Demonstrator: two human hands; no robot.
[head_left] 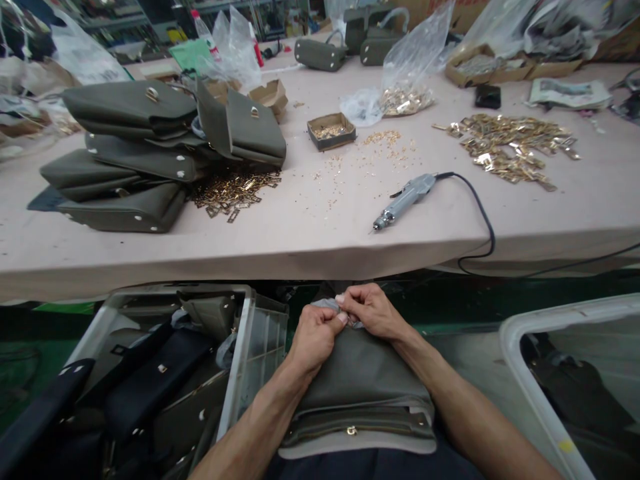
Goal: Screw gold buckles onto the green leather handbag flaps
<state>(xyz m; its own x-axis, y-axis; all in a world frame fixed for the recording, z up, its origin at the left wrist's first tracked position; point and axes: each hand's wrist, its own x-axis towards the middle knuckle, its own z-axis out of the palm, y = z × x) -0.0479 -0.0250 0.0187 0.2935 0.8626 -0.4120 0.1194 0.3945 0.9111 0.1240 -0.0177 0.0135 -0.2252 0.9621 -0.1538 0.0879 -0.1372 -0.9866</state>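
Note:
An olive-green handbag (370, 373) lies across my lap, its zipped edge with a gold clasp piece toward me. At its far end my left hand (316, 333) and my right hand (374, 309) meet, thumbs and fingertips pinched together. Between them is greyish wrapping (327, 304), which looks like thin plastic or tissue around the handle. Whatever small part sits in the fingertips is too small to make out.
A grey electric screwdriver (407, 199) lies on the table (300, 247) with its cable trailing right. Stacked bags (135, 160), gold metal plates (520, 143) and a small box of screws (331, 133) are there too. Crates (245, 360) of bags flank me.

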